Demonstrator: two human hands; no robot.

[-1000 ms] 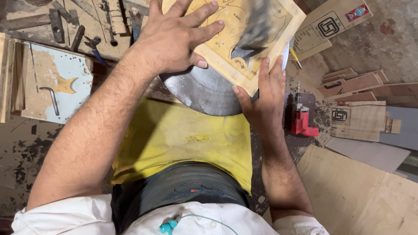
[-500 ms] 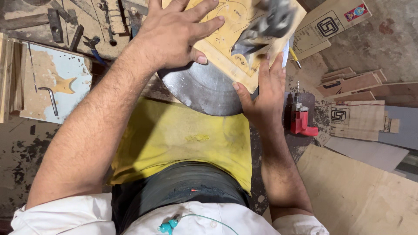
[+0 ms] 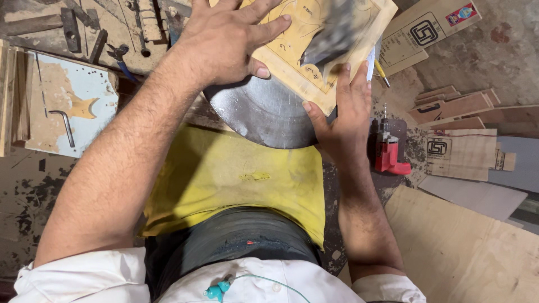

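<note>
A thin wooden board with pencilled curves lies on a round grey metal table. My left hand presses flat on top of the board, fingers spread. My right hand grips the board's near right edge, thumb under, fingers on top. A blurred grey machine part moves just above the board beyond my right fingers. A yellow cloth covers my lap below the table.
A red power drill lies on the floor right of my wrist. Wooden offcuts and plywood sheets lie at the right. At the left are a pale blue panel with an angled key, pliers and scrap pieces.
The blurred machine part above the board has shifted position between frames. The board has turned slightly under my hands. Both hands keep their hold.
</note>
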